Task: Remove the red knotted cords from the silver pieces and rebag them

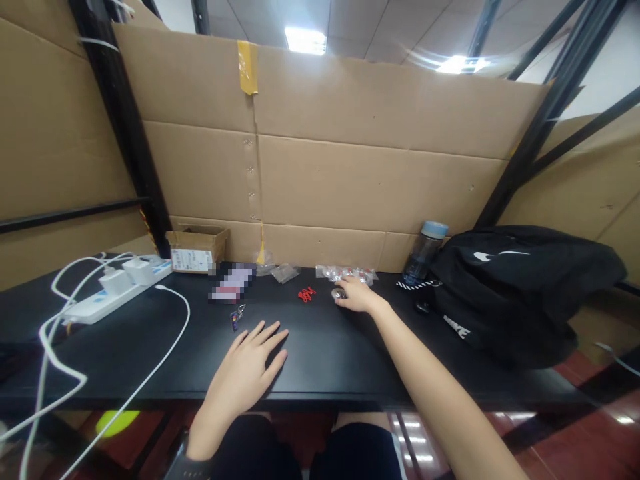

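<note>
My left hand (245,367) lies palm down near the front edge of the black table, fingers spread and holding nothing. Just beyond its fingertips is a small keychain (237,317) with a metal clasp and a coloured charm. My right hand (356,295) reaches to the back of the table, its thumb and fingers curled round a small round silvery thing (339,293), partly covered by the fingers. Behind that hand lie clear plastic packets (333,273) with small red and silvery pieces. A little pile of red clasps (307,294) sits to its left.
On the left are a white power strip (95,308) with chargers and looping cables, and an open cardboard box (197,250). A blurred flat item (234,283) and an empty-looking clear bag (285,273) lie nearby. A bottle (423,252) and a black backpack (520,293) stand right.
</note>
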{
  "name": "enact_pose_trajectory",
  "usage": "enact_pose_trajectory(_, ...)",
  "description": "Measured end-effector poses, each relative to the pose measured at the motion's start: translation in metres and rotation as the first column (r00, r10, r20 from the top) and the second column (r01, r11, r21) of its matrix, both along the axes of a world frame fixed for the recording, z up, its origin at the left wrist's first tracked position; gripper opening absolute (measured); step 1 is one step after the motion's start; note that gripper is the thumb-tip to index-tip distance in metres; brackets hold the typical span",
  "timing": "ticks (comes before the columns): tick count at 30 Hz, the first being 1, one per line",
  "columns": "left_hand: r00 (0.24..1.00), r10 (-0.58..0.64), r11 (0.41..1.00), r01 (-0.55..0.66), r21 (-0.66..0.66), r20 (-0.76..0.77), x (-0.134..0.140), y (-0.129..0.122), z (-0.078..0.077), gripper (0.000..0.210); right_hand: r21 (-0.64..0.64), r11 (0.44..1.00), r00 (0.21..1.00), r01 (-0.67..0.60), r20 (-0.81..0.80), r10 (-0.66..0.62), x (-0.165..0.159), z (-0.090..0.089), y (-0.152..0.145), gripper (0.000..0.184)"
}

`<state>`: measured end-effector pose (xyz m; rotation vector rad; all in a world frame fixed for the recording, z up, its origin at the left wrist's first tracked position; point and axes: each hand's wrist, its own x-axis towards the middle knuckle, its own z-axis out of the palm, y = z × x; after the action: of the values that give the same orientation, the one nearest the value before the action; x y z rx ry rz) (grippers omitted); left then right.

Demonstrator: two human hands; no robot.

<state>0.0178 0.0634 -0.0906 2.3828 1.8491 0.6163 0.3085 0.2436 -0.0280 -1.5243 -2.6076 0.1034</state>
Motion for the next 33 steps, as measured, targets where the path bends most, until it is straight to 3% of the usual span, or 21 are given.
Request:
enact_pose_trajectory(3,1.000,0.008,1.000,-0.008,0.001,-0.017,0.000,-0.001,0.001,0.047,0.035,0.999,0.999,0.026,-0.043,-0.025,0.004,-0.012,0.017,0.057)
enact_pose_trajectory(9,0.999,-0.003,1.000,0.003,0.002,-0.044,0.000,0.000,0.003,0.047,0.068,0.996,0.992,0.049,-0.120,-0.041,0.016,-0.033,0.020,0.054)
enact_pose_trajectory(17,0.999,-0.001,1.000,0.002,0.008,-0.039,-0.002,0.003,-0.002,0.046,0.020,0.998,0.990,0.059,-0.128,-0.056,0.014,-0.031,0.020,0.045)
enact_pose_trajectory(33,0.999,-0.025,1.000,0.024,-0.012,-0.044,-0.004,0.001,0.003,0.046,0.066,0.994,0.980,0.087,-0.187,-0.074,0.012,-0.034,0.018,0.032)
